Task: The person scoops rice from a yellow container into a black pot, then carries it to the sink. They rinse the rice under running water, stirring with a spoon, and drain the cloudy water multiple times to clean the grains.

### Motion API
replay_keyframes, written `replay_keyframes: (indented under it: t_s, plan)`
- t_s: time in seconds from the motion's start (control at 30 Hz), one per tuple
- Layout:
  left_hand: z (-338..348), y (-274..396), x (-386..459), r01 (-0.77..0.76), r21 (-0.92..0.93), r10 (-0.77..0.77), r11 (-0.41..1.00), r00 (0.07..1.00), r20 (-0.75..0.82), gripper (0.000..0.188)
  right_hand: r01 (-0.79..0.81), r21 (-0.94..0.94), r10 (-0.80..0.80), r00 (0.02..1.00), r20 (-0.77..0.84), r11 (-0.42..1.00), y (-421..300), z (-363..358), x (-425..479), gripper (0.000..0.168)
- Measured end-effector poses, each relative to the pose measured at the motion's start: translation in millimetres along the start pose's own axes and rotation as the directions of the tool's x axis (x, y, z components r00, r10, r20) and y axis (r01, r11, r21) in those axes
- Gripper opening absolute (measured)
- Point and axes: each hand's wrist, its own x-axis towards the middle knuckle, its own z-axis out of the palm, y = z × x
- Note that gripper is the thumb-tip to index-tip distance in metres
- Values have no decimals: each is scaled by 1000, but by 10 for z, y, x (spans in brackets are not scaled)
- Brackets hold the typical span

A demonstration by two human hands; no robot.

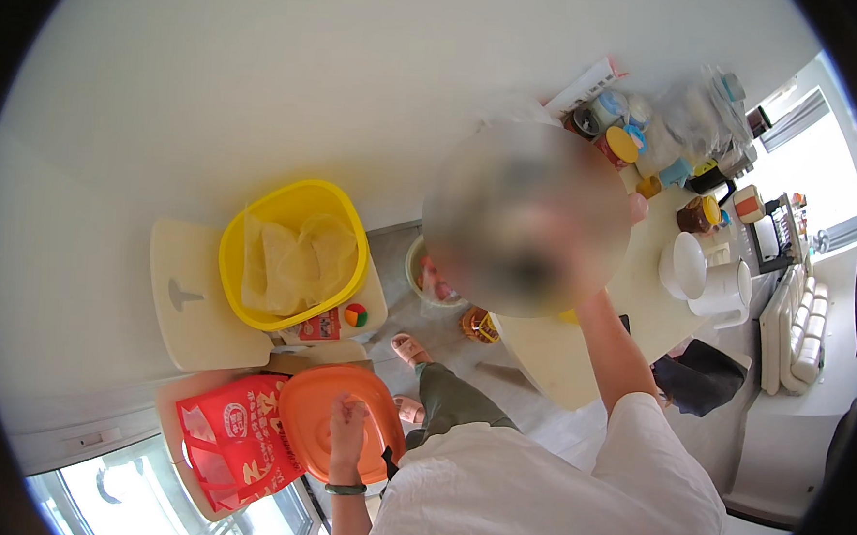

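My left hand [348,422], with a dark green bangle [345,490] at the wrist, is over an orange plastic basin or lid [305,406]; its fingers look curled, but whether they hold anything is unclear. My right forearm [607,335] reaches over the cream table [562,362]; the hand at its end lies in a large round blur, so its fingers and anything in them cannot be made out. Beyond my left hand, a yellow plastic basin [357,278] holds translucent plastic bags [298,257] on a cream chair [201,306]. A red, green and orange ball [355,315] lies beside it.
A red printed bag [234,439] stands left of the orange piece. On the floor are a pale tub [412,270] and a yellow-handled bottle [478,324]. The table bears jars [696,214], a white bowl [683,266] and a white pitcher [722,290]. Dark cloth [699,376] drapes a seat.
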Motion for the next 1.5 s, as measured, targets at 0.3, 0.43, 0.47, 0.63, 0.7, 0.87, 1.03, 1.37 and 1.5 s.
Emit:
replay_keyframes:
  t_s: [0.3,0.43,0.47,0.63,0.7,0.87,1.03,1.37,1.5]
  plan:
    - [-62,12,-78,39,6,-39,999,999,0,35,-52,-83,43,992,-116,995,120,-20,73,49]
    - [-120,-238,-45,3,-58,-6,998,999,-43,34,-270,432,221,962,161,860,-186,118,87,44]
    - [-119,-279,-31,-1,-30,-1,1000,999,-43,34,-279,455,217,958,185,846,-334,174,46,41]
    - [-128,-196,-16,-27,1,27,1000,998,-65,33,-363,536,137,900,415,763,-740,855,-80,44]
    - [-178,-299,-4,-29,-39,26,999,996,-89,33,-398,550,106,867,486,734,-868,1328,-158,45]
    - [-238,-422,-52,-41,-118,25,992,990,-138,33,-349,356,137,854,503,867,-622,2425,-193,46]
    - [-314,-562,-212,48,-152,-84,987,967,-240,32,609,-142,-533,766,359,780,-161,3206,-283,50]
    - [-341,-769,-192,81,-124,-115,989,947,-299,28,859,-212,-690,502,521,465,-284,3494,-333,52]
    - [-332,-714,-81,68,-125,-104,990,945,-309,30,700,-189,-596,695,401,689,-245,3526,-250,51]
